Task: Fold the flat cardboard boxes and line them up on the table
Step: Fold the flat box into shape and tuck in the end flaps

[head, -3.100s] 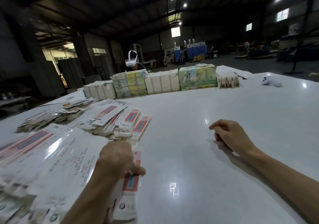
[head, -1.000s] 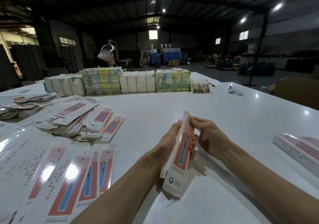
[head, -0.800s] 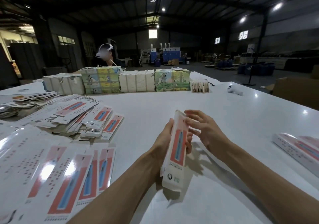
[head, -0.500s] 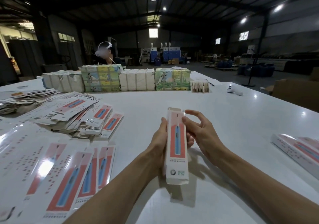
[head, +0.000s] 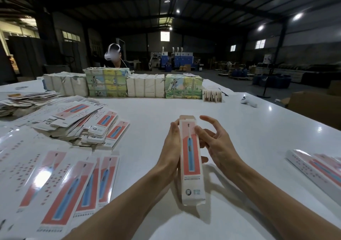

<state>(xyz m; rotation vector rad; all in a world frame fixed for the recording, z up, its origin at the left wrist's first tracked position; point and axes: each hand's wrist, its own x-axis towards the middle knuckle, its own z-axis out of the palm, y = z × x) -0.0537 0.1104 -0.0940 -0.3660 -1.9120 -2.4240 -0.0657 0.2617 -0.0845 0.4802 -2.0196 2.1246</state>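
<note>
Fingers [head: 204,160] of the left hand [head: 170,147] curl round the back of a tall, narrow box [head: 191,166], gripping it upright above the table [head: 249,140], its pink face with a blue toothbrush turned to the camera. The flap at the box's top end stands open. The right hand [head: 220,146] sits just to the other side, thumb resting on the box's edge near the top, forefinger lifted clear and the remaining fingers loosely bent; whether those touch the box cannot be told.

To the left of the left hand, flat boxes [head: 60,188] lie in rows face up, catching the glare of the roof lights. Beyond them, a loose heap of flat blanks [head: 83,125] spreads over the table. To the right of the right hand, near the table's edge, folded boxes [head: 317,169] lie side by side.

Farther out, straight ahead of both hands, wrapped bundles [head: 145,87] form a wall across the table. A white controller [head: 249,102] lies to the right of that wall. Behind the bundles is a person in a white headset [head: 112,55]. A brown carton [head: 313,106] stands off the table's right side.
</note>
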